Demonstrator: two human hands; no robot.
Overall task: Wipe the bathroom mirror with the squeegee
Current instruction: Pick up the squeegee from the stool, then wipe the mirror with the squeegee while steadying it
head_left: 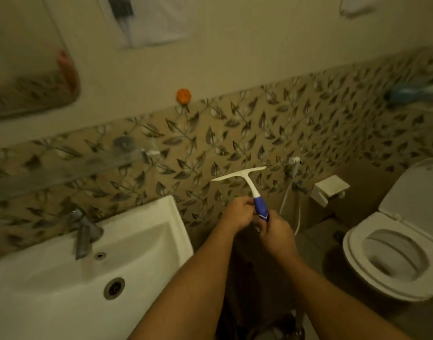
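Head view: I see both hands meeting on the squeegee [251, 188], held in the air between the sink [176, 217] and the toilet [352, 261], in front of the leaf-patterned wall tiles [235, 133]. I note the left hand [237, 213] with its fingers curled round the upper part of the blue handle, and the right hand [276, 231] gripping the handle's lower end just below it. The squeegee stands roughly upright, its white blade at the top and tilted, the right tip higher than the left. It touches no surface. The mirror [26, 69] hangs at the upper left, above a glass shelf [63, 168], well apart from the blade; its picture is blurred and I cannot read its surface. A metal tap [84, 231] stands at the back of the sink. An orange hook [183, 95] sits on the wall above the tiles. Near the toilet I record a white paper holder [329, 188] and a spray hose [294, 163] on the wall. The toilet lid is raised.
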